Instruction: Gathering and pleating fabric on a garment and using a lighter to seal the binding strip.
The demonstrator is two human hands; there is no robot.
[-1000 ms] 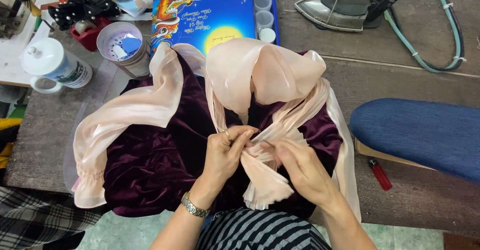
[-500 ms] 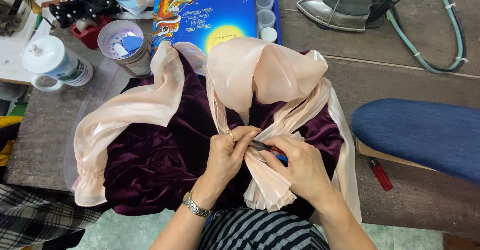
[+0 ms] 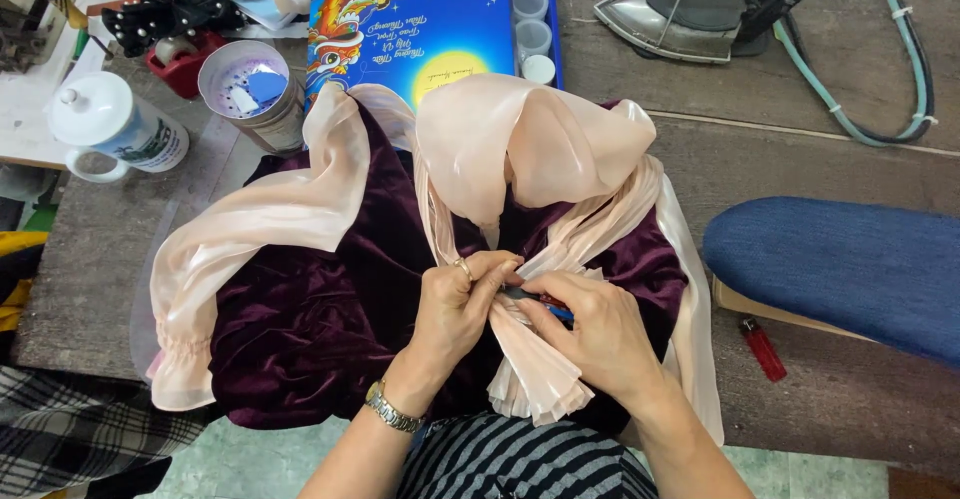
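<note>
left hand (image 3: pixel 455 304) pinches the pleated peach ruffle (image 3: pixel 535 359) on a purple velvet dress (image 3: pixel 320 329); right hand (image 3: pixel 590 329) grips a small blue tool (image 3: pixel 545 305) touching it, iron (image 3: pixel 700 4) far right.

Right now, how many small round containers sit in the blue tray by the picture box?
3, in a column: top, middle, bottom. More may lie beyond the frame's top edge.
</note>
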